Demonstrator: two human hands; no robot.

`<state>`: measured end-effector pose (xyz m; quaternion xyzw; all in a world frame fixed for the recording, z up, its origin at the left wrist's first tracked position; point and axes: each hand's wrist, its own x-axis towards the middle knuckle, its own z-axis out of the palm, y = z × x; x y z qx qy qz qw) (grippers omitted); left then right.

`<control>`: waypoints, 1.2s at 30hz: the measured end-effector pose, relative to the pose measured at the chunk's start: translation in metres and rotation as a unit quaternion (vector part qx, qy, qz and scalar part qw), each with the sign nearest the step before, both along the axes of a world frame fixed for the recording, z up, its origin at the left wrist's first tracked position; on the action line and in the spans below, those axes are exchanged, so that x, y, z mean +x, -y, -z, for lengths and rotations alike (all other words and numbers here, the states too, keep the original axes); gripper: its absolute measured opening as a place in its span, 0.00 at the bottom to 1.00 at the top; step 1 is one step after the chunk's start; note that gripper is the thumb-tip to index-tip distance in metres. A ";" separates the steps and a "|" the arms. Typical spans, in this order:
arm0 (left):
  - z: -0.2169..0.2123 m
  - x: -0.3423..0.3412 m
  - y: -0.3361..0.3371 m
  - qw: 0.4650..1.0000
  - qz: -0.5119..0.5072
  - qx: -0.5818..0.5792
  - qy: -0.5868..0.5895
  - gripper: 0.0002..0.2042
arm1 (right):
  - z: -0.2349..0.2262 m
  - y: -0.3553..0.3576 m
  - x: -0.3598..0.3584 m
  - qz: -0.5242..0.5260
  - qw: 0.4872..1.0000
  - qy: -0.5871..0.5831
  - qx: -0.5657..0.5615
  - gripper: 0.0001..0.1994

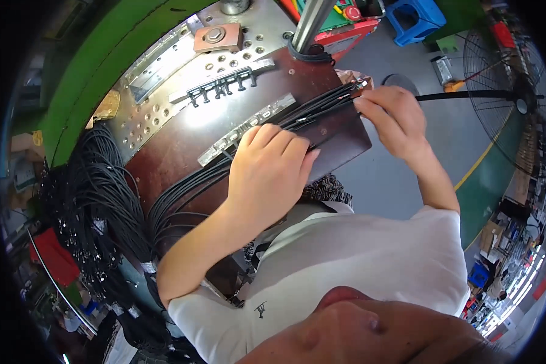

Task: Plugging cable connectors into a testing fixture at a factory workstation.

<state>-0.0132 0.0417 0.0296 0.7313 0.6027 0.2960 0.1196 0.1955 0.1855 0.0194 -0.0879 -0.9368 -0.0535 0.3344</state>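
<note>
Cables (324, 103), black and slender, lie in a loose bundle across the brown desk (346, 147), in front of the worker's body. Long axis runs on a slant from lower left to upper right; ends with small shiny tips point to the upper right, near the desk's right corner. Toward the left they fan out and bend down to a thick hanging mass of black cable (106, 182).

Left hand (270, 170): back uppermost, fingers bent over the bundle beside a slotted metal strip (273, 111). Palm and fingertips are hidden, as is the stretch of cable beneath; cannot tell whether it grips or only presses. Right hand (400, 121): well apart from the left, thumb and fingertips drawn close together at the cable ends. Contact point too small to make out; cannot tell whether a cable is pinched. Number of cables not countable where they overlap.

Metal strip lies roughly parallel to the bundle, partly covered by the left hand. Beyond it, a rail with a row of black pieces (222, 88); their exact form is unclear. Fan (522, 106) at right blurs into the dark fisheye rim.
</note>
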 end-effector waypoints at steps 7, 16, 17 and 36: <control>-0.004 -0.005 0.049 0.998 -0.056 0.017 -0.006 0.14 | 0.041 -0.001 -0.090 -0.114 0.988 0.015 -0.102 0.14; 0.048 -0.089 0.068 0.976 -0.186 -0.028 -0.107 0.16 | 0.054 0.018 -0.108 -0.119 0.959 0.038 -0.256 0.10; 0.049 -0.092 0.070 0.978 -0.179 -0.028 -0.107 0.16 | 0.052 0.022 -0.109 -0.106 0.965 0.054 -0.233 0.10; 0.026 -0.046 0.044 0.596 -0.144 -0.067 0.787 0.27 | 0.015 0.015 -0.188 -0.155 0.891 0.060 -0.422 0.10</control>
